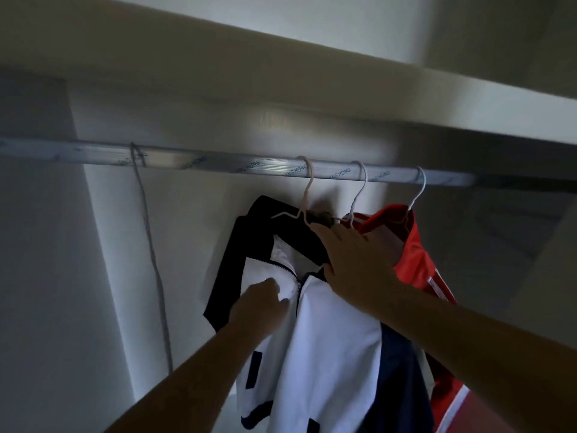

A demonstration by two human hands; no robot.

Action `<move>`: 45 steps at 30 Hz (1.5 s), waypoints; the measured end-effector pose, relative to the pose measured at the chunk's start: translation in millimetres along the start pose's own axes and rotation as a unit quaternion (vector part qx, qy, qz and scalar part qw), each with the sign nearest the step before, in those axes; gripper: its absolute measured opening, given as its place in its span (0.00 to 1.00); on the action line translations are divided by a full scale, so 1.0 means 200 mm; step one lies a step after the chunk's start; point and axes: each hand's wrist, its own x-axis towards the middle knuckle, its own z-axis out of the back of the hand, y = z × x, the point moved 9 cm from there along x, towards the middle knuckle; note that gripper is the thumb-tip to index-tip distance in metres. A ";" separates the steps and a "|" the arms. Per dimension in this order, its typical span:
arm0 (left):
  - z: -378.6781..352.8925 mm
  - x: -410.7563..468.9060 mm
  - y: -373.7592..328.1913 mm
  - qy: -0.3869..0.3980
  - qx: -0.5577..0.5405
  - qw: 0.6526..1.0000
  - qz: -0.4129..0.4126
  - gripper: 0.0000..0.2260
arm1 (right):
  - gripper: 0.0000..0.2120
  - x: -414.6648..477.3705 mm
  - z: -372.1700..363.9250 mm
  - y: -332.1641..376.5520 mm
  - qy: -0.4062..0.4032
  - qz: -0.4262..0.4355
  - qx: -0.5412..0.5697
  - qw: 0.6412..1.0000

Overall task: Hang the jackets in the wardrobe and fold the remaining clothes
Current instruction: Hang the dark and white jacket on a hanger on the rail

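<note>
Both forearms rise from six o'clock into the wardrobe, under the shelf (281, 89) that crosses at twelve. From the rail (218, 162) the white-and-navy jacket (337, 354) hangs at the centre on a white wire hanger (307, 182). A red jacket (418, 260) hangs just beside it at three o'clock. The left hand (262, 303) pinches the white front panel beside the zip, fingers curled into the cloth. The right hand (359, 264) lies across the dark collar, fingers fairly straight and thumb below. Whether it grips cloth or wire I cannot tell.

A downward tug from the left hand could, I judge, drag a shoulder off the thin wire and leave the jacket lopsided or fallen. An upward nudge from the right hand might lift the hook clear of the rail. The middle hanger (362, 185) sits close, so the wires could tangle.

Hidden: the right hand covers the hanger's three-o'clock arm and the collar there. The jacket's hem is cut off at six o'clock. What the middle hanger carries is masked. A cord (153, 254) at nine o'clock loses its lower end behind the left forearm. The clothes left to fold are out of view.
</note>
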 end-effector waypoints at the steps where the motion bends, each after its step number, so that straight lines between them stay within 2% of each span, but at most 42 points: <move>1: -0.05 0.04 -0.02 0.003 -0.046 0.999 0.008 0.15 | 0.30 -0.04 -0.01 0.01 0.000 0.018 -0.007 1.000; 3: -0.10 0.10 -0.04 -0.033 -0.074 0.997 0.017 0.13 | 0.28 -0.09 -0.05 0.00 0.008 0.039 -0.017 0.999; 6: -0.12 0.14 -0.08 -0.091 -0.049 0.995 0.012 0.10 | 0.24 -0.12 -0.09 -0.03 0.024 0.044 -0.006 0.999; 9: -0.11 0.16 -0.11 -0.115 -0.031 0.993 0.009 0.08 | 0.19 -0.13 -0.10 -0.06 0.024 0.038 0.009 0.999; 13: -0.15 0.18 -0.08 -0.078 -0.161 0.984 0.011 0.08 | 0.15 -0.16 -0.04 -0.07 -0.023 0.023 -0.065 0.997; 15: -0.16 0.17 -0.02 -0.062 -0.228 0.971 0.026 0.08 | 0.16 -0.18 -0.05 0.00 -0.047 0.073 -0.112 0.990; 19: -0.14 0.11 0.09 -0.029 -0.234 0.970 0.052 0.08 | 0.15 -0.19 -0.19 0.14 -0.021 0.162 -0.204 0.965; 26: -0.05 0.00 0.17 0.020 -0.297 0.952 0.076 0.10 | 0.14 -0.10 -0.23 0.29 -0.087 0.240 -0.073 0.964; 31: -0.02 -0.01 0.18 0.033 -0.314 0.945 0.088 0.09 | 0.10 -0.03 -0.29 0.35 -0.022 0.240 0.008 0.971; 34: -0.02 -0.01 0.19 0.044 -0.326 0.939 0.100 0.10 | 0.05 0.02 -0.32 0.38 0.023 0.236 0.017 0.971; 37: -0.02 -0.02 0.21 0.046 -0.340 0.934 0.103 0.09 | 0.09 0.02 -0.35 0.40 0.052 0.253 0.022 0.966; 42: -0.02 -0.03 0.24 0.039 -0.368 0.924 0.097 0.09 | 0.12 0.02 -0.32 0.39 0.035 0.227 0.070 0.971; 43: -0.03 -0.03 0.25 0.035 -0.362 0.927 0.095 0.09 | 0.11 0.02 -0.30 0.38 0.030 0.218 0.079 0.972; 45: -0.03 -0.02 0.27 -0.001 -0.270 0.960 0.076 0.08 | 0.09 0.02 -0.28 0.36 0.020 0.192 0.112 0.975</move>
